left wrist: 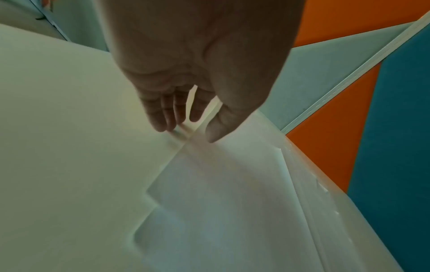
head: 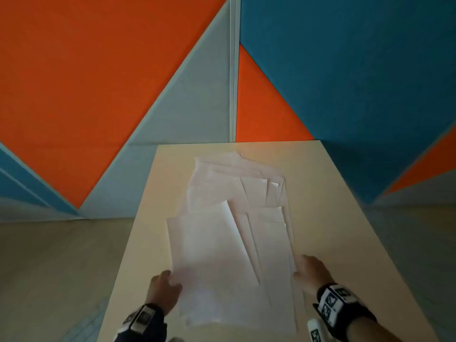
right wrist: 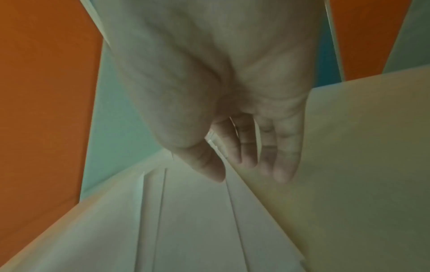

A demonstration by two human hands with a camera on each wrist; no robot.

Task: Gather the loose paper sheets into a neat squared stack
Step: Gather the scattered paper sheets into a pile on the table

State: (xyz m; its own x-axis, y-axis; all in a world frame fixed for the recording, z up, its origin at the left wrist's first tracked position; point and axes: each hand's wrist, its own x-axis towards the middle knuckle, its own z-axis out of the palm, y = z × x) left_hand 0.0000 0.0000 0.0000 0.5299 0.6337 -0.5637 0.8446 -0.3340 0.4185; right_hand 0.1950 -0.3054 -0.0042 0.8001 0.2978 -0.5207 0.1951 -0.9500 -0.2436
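Several loose white paper sheets lie fanned and overlapping in a long heap down the middle of the beige table. My left hand is at the heap's near left edge and my right hand at its near right edge. In the left wrist view the left hand points down with straight fingers on the table and the thumb over the sheets. The right hand likewise straddles the sheets' edge, fingers on the table side.
Orange, blue and grey wall panels stand right behind the table's far edge. Floor lies beyond the left table edge. Bare tabletop shows on both sides of the heap.
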